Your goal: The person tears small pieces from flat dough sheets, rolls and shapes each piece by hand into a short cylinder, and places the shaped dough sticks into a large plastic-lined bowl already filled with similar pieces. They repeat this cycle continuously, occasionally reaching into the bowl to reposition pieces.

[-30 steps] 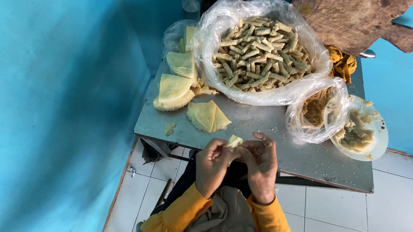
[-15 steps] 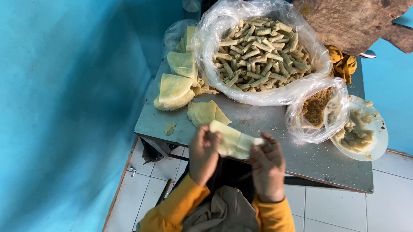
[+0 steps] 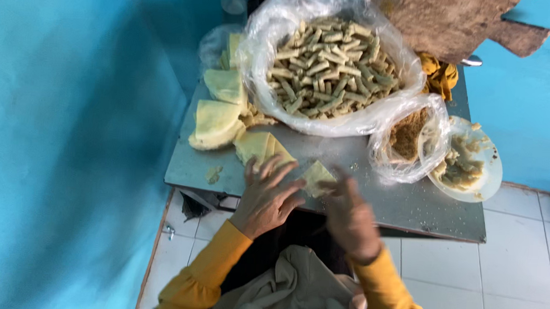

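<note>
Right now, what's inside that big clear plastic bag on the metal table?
The big clear plastic bag is heaped with small pale stick-shaped rolls. Whatever lies beneath the top layer is covered by the pile.

Left hand (image 3: 266, 194) — right hand (image 3: 348, 214) — fingers spread
</note>
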The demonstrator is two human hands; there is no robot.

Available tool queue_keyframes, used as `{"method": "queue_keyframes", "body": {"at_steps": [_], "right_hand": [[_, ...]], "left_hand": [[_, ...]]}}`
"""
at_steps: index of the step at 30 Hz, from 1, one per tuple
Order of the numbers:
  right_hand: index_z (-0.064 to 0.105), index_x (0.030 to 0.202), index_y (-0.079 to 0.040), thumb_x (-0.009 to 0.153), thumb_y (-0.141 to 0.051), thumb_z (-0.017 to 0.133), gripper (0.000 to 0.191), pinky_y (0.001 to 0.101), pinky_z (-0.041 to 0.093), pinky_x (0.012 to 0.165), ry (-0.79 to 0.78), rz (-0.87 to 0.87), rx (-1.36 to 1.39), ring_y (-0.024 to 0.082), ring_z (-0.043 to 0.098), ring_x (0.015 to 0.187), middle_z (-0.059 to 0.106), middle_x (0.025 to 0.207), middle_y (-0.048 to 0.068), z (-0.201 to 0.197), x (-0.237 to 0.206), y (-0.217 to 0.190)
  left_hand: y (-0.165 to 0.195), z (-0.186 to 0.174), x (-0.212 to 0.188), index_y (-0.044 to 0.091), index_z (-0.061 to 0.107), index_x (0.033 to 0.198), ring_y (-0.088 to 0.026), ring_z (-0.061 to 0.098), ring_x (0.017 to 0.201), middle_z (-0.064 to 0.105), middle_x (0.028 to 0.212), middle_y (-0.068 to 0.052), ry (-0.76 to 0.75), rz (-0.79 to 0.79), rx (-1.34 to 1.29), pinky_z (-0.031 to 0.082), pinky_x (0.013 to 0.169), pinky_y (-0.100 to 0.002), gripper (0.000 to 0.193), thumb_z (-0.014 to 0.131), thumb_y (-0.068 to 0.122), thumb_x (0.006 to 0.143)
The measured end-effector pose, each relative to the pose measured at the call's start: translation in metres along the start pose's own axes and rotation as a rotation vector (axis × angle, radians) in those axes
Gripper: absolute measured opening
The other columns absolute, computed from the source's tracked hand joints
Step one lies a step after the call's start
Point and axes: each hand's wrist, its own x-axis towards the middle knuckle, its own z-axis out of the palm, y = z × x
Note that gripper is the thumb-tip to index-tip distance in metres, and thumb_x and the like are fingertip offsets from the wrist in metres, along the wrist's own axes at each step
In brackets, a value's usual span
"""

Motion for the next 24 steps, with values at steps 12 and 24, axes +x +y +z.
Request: {"method": "queue_keyframes", "body": {"at_steps": [12,24], "right_hand": [[0.06,0.145,-0.033,0.073,-0.019,0.079,0.075,0.0571,0.035,0.098,-0.171,0.387,-0.992,0.036,0.045,0.121,0.052,0.129,0.009,-0.21,-0.002,0.083],[0.07,0.128,-0.039,0.08,-0.034,0.079,0.049,0.0588,0.034,0.103,-0.241,0.414,-1.168,0.034,0.045,0.126,0.054,0.13,0.007,-0.222,-0.011,0.113]], "left_hand": [[-0.007,0.002,0.009,0.011,0.066,0.122,-0.034,0.034,0.146,0.054,0.142,-0.008,-0.274,0.071,-0.1,0.02,0.122,-0.06,0.05,0.075,0.044,0.086],[-0.009,0.008,0.004,0.011,0.068,0.119,-0.035,0.036,0.147,0.055,0.141,-0.009,-0.267,0.093,-0.126,0.021,0.124,-0.059,0.045,0.07,0.047,0.09]]}}
